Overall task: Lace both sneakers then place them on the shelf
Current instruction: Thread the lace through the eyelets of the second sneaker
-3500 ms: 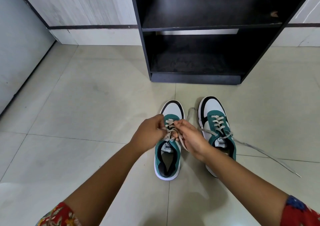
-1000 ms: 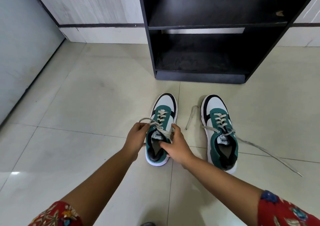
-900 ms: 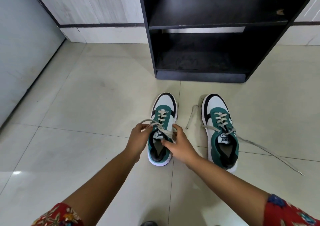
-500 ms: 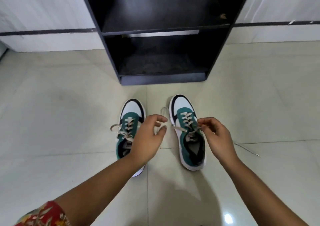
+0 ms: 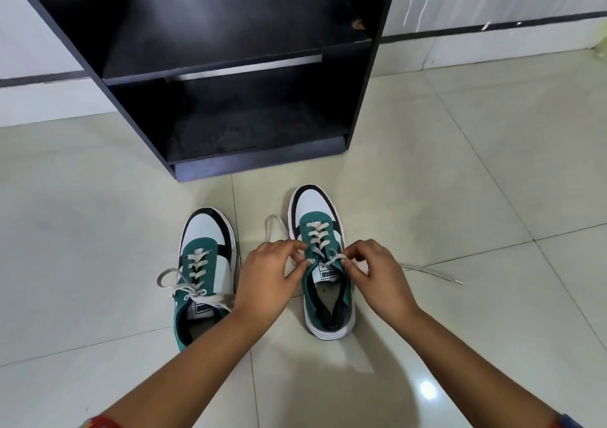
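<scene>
Two green, white and black sneakers stand side by side on the tiled floor, toes toward a black shelf (image 5: pixel 230 63). The left sneaker (image 5: pixel 205 263) has its lace tied in a loose bow. On the right sneaker (image 5: pixel 320 227) both hands work at the top eyelets. My left hand (image 5: pixel 271 276) pinches the lace at the left eyelet. My right hand (image 5: pixel 374 273) pinches the lace at the right eyelet. One lace end (image 5: pixel 430 271) trails right over the floor, and another loops out left (image 5: pixel 272 227) near the toe.
The shelf stands against a pale wall with a dark skirting stripe (image 5: pixel 492 27); its two boards hold nothing. Glossy tiled floor (image 5: pixel 476 181) spreads on both sides of the sneakers.
Both hands left the left sneaker and moved to the right sneaker, where they now pinch its lace. The view shifted right and closer to the shelf.
</scene>
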Demonstrator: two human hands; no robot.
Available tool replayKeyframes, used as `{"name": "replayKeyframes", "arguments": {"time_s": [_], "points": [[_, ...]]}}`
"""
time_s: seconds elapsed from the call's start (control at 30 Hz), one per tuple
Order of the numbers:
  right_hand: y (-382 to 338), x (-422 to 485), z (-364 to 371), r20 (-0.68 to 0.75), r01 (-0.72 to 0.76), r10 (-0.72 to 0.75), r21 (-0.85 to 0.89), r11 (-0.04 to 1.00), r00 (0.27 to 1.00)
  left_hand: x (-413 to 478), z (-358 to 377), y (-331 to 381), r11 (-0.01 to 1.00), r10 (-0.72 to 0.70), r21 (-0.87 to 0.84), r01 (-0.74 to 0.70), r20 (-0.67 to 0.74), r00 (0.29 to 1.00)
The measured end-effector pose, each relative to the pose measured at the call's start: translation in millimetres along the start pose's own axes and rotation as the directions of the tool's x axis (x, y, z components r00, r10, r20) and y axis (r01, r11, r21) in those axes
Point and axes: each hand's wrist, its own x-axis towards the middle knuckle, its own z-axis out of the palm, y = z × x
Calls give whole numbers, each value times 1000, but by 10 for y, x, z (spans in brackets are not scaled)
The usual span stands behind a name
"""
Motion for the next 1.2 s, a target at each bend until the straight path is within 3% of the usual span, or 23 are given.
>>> {"name": "replayKeyframes", "arguments": {"time_s": [0.17, 0.3, 0.43, 0.63, 0.7, 0.77, 0.87, 1.0, 1.2], "points": [[-85, 37, -75, 36, 89, -85, -150, 985, 996, 6, 2, -11, 986, 112, 123, -116, 40, 993], [-142, 55, -72, 42, 157, -152, -230, 960, 988, 47, 14, -4, 989, 78, 116, -91, 111, 991], [-163, 67, -101, 71, 148, -136, -211, 966, 988, 52, -10, 21, 984, 82, 144, -100, 127, 988], [-310, 100, -88, 221, 188, -97, -438, 879, 970, 96, -82, 43, 985, 88, 134, -108, 147, 985], [-289, 132, -127, 309, 135, -46, -271, 953, 950, 111, -106, 31, 981, 82, 163, -102, 128, 988], [-197, 152, -172, 331, -52, 40, 27, 998, 943, 90, -155, -14, 991, 1, 133, -15, 102, 995], [-65, 108, -179, 326, -312, 197, 355, 881, 925, 13, -157, -109, 991, -73, 122, 62, 95, 993], [-14, 77, -120, 344, -435, 292, 484, 760, 892, -39, -133, -174, 988, -101, 123, 89, 96, 990], [59, 110, -108, 308, -423, 304, 482, 767, 902, -63, -166, -271, 982, -113, 160, 96, 99, 989]]}}
